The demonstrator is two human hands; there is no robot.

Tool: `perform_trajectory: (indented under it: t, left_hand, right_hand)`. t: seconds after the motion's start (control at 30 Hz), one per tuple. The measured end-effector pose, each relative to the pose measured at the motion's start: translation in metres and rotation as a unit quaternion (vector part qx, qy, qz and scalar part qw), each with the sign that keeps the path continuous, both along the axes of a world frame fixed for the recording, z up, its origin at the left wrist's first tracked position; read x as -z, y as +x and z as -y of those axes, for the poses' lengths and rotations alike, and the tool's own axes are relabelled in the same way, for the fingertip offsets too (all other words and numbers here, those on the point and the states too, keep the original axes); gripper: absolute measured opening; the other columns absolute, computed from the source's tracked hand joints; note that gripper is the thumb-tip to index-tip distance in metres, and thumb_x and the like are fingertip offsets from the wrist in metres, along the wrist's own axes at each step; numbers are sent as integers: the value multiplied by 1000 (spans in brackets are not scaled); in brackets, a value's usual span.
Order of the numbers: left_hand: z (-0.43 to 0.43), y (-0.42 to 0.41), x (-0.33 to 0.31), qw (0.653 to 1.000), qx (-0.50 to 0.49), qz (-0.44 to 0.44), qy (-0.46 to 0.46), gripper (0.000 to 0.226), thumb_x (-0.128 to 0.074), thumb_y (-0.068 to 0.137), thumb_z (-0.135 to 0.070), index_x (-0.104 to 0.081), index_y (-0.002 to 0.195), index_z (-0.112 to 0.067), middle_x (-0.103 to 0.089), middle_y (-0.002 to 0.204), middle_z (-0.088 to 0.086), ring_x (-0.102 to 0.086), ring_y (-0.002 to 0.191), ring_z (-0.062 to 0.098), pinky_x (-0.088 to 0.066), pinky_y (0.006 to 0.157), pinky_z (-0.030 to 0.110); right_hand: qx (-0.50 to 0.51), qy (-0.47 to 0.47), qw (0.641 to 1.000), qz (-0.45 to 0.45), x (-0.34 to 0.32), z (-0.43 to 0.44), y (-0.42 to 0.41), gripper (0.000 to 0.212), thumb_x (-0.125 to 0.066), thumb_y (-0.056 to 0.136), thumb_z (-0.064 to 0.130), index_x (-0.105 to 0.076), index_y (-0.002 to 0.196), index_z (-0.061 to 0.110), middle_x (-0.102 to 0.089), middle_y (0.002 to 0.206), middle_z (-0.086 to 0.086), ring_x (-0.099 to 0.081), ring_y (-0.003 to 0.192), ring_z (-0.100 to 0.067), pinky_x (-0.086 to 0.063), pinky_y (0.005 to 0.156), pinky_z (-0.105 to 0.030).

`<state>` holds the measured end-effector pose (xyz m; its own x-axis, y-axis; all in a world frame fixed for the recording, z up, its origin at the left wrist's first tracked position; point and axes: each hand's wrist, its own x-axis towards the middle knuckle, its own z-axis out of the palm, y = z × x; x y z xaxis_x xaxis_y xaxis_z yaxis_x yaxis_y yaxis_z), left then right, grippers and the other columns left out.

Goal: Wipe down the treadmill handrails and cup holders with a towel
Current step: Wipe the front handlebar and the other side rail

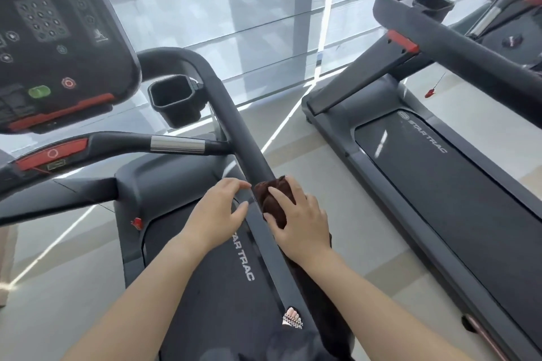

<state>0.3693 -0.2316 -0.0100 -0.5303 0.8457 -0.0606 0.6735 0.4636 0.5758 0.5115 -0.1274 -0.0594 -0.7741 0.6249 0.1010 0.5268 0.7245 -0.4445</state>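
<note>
While the treadmill console [55, 35] fills the far left with its dark keypad, a green button [39, 92] and a red-ringed button [68, 83], a front grip bar [123, 141] with a silver sensor band runs rightward below it from a red stop panel [52, 154]. Just right of the console hangs a black, squarish cup holder [175, 101], fixed to the inner side of the long handrail [231, 123]. That handrail is a thick, matte dark grey tube that bends at the far end and runs diagonally toward the near right. Beneath it lies the treadmill belt [223, 287], printed with STAR TRAC lettering.

Near the middle, the left hand [217, 211] hovers at the left side of the rail, fingers loosely spread and slightly curled, holding nothing; its fingertips sit just beside the towel. The towel [274, 199] is dark brown, bunched and creased, wrapped over the top of the handrail, with more of it trailing down along the rail under the right forearm. The right hand [299, 220] lies flat on the towel, fingers spread and pressing the cloth against the rail.

Further right, across a strip of pale floor [337, 243], stands a second treadmill [440, 184] with its own handrail and cup holder.
</note>
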Motion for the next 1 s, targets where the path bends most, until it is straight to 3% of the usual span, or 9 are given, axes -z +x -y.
perform_trajectory:
  t: [0.13, 0.3, 0.5, 0.7, 0.83, 1.0]
  left_hand:
    - [-21, -1, 8, 996, 82, -20, 3, 34, -56, 87, -20, -54, 120, -22, -49, 128, -9, -44, 119, 8, -31, 97, 17]
    - [-45, -7, 19, 979, 199, -33, -15, 37, -56, 86, -21, -53, 122, -20, -51, 129, -6, -45, 119, 14, -38, 100, 29]
    - [-48, -9, 32, 933, 344, -101, -39, 39, -52, 87, -32, -52, 124, -20, -50, 131, -2, -36, 127, 20, -33, 106, 40]
    - [-47, -9, 42, 915, 375, -147, -38, 39, -44, 90, -40, -48, 125, -21, -46, 132, -1, -31, 129, 23, -20, 109, 56]
    - [-49, -14, 45, 909, 386, -154, -25, 39, -44, 90, -39, -47, 125, -23, -48, 131, -1, -33, 128, 24, -18, 108, 56]
    - [-55, -29, 46, 917, 378, -127, 6, 30, -45, 91, -33, -54, 119, -28, -54, 123, -3, -41, 121, 22, -22, 110, 49]
  right_hand:
    - [43, -16, 999, -9, 0, 2, 7, 48, -50, 85, 48, -43, 132, 36, -27, 151, 5, -47, 106, -30, -43, 80, -41]
    - [162, -33, 986, -11, 1, 12, 21, 46, -48, 86, 50, -42, 129, 36, -29, 148, 7, -47, 108, -30, -44, 83, -44]
    - [269, 67, 960, 39, -7, 59, 42, 41, -55, 82, 46, -51, 120, 32, -42, 142, 0, -54, 97, -31, -47, 72, -42]
    - [385, 157, 906, 73, 5, 109, 68, 40, -57, 82, 43, -56, 119, 27, -47, 140, -5, -53, 100, -33, -45, 71, -40]
    - [467, 154, 870, 25, 14, 127, 75, 39, -59, 82, 42, -58, 117, 25, -49, 138, -7, -52, 100, -34, -45, 73, -43]
    - [452, 190, 871, 26, 13, 119, 56, 34, -54, 84, 43, -62, 112, 26, -54, 134, -5, -53, 105, -32, -40, 76, -41]
